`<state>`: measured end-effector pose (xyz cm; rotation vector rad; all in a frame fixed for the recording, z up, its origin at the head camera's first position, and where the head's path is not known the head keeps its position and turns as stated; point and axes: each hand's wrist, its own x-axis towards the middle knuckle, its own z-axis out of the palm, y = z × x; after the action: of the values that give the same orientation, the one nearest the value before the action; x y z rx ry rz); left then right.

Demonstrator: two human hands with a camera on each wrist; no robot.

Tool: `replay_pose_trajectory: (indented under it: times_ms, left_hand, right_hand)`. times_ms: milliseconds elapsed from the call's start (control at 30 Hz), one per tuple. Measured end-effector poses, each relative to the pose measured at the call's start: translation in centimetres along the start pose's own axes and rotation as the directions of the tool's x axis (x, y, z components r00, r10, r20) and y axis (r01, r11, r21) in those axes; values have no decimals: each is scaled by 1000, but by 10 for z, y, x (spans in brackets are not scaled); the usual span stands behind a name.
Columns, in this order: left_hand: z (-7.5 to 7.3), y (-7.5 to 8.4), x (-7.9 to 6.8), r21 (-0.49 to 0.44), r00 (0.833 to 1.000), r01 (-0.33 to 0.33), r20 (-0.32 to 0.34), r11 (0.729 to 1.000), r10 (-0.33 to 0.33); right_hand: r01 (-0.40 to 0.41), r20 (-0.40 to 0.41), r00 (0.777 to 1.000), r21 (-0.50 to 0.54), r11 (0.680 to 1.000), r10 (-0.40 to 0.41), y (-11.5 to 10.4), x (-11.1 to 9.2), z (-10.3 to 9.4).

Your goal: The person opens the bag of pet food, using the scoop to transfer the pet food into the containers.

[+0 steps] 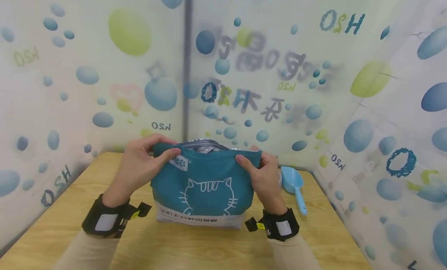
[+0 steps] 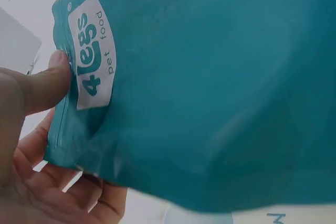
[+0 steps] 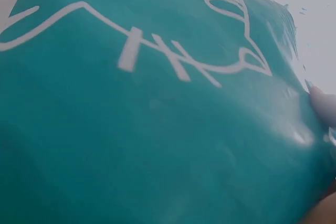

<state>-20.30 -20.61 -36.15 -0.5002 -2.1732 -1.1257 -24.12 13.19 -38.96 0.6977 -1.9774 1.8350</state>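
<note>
A teal pet food bag [image 1: 209, 184] with a white cat outline stands upright on the wooden table in the head view. Its top gapes, and silvery lining shows behind the front edge. My left hand [image 1: 139, 165] pinches the top left corner, thumb in front and fingers behind. At the top right corner my right hand [image 1: 265, 177] pinches the bag the same way. In the left wrist view the bag's label [image 2: 94, 53] reads "4Legs pet food", with the left thumb [image 2: 50, 80] beside it. The right wrist view is mostly filled by the bag's front [image 3: 157, 129].
A light blue scoop [image 1: 293, 180] lies on the table [image 1: 139, 243] to the right of the bag, its handle toward me. Behind a pale round edge shows between scoop and right hand. Curtains [image 1: 262, 87] printed with blue and green dots surround the table.
</note>
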Motion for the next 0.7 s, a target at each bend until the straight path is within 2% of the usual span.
replay_pose_trajectory:
  times_ms: [200,367,533,700]
  left_hand:
    - [6,-1,5,9,998,-32,-45,999,32]
    - [8,1,7,26,998,-33,-58,999,35]
    - [5,4,9,38,1000,-17,-23,999,18]
    - [-3,6,14,61,997,-65,43,996,62]
  right_hand:
    - [74,-47,996,-49,996,-77,2,0,0]
    - [55,-7,998,-62,997,-55,0,-1,-15]
    - [62,5,998,-92,994,-61,-6,-1,-31]
    - [98,25,995,-143,985,-95,-11,3,-34]
